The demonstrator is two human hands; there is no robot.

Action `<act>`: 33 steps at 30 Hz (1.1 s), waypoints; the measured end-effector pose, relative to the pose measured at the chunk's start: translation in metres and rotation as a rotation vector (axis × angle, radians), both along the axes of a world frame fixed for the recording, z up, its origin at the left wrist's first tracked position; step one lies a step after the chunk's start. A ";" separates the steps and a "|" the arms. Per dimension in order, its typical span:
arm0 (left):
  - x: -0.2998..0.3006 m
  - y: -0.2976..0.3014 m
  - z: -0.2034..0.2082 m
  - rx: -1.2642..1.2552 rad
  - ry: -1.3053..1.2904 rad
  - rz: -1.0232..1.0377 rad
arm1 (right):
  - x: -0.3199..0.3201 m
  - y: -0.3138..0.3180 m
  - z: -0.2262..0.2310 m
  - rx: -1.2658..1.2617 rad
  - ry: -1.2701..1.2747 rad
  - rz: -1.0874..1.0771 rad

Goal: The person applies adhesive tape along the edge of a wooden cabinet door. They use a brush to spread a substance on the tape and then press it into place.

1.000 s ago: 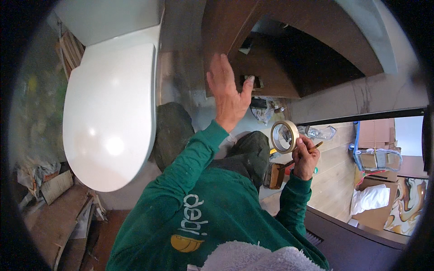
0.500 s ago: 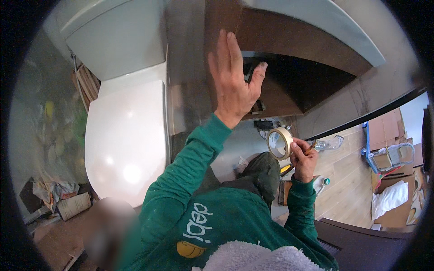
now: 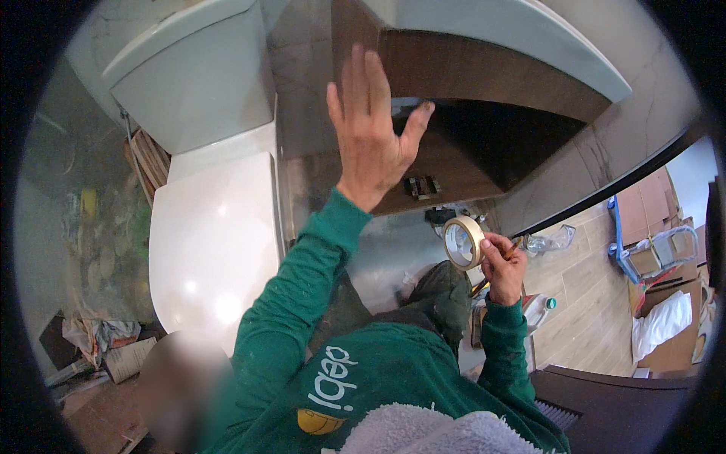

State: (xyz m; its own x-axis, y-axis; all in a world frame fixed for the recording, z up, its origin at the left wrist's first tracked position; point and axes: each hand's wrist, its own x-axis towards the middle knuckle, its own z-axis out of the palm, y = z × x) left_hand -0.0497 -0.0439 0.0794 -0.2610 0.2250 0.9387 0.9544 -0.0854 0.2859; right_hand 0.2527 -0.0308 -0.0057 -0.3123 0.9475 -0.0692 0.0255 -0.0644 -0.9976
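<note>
My left hand (image 3: 373,136) is raised with fingers stretched and thumb apart, in front of the brown wooden vanity cabinet (image 3: 484,64). It holds nothing; whether its fingers touch the cabinet's side cannot be told. A roll of cream masking tape (image 3: 476,244) is gripped at its edge by my right hand (image 3: 505,268), lower and to the right. A small brown stick-like piece (image 3: 516,244) also shows at those fingers, its kind unclear. Behind my left hand, the cabinet has a dark open compartment (image 3: 491,140), and small metal hardware (image 3: 421,187) sits on its lower board.
A white toilet (image 3: 215,242) with a closed lid stands at left. A white basin (image 3: 522,30) tops the cabinet. Beyond my right hand are a clear plastic bottle (image 3: 552,240), a white jug with a green cap (image 3: 538,310), a blue-framed trolley (image 3: 654,253) and cardboard. A blurred person's head is lower left.
My left hand has moved slightly left across the cabinet front, uncovering the metal hardware. The right hand still grips the tape roll, and the whole view has shifted a little.
</note>
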 end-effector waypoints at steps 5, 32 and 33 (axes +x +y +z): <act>-0.015 0.003 0.019 0.018 0.067 0.033 | -0.012 -0.002 0.013 0.054 0.015 0.011; 0.060 -0.082 -0.057 -0.443 -0.503 -0.712 | -0.030 -0.017 0.053 0.075 0.330 0.356; 0.059 -0.082 -0.053 -0.397 -0.414 -0.697 | -0.031 -0.018 0.053 0.084 0.297 0.353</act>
State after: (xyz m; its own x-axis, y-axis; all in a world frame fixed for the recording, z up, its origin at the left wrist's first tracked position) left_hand 0.0093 -0.1261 0.0261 -0.2437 0.7462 0.6195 0.5371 -0.4280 0.7268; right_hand 0.2221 -0.0486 0.0469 -0.6109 0.7785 0.1438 -0.2556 -0.0220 -0.9665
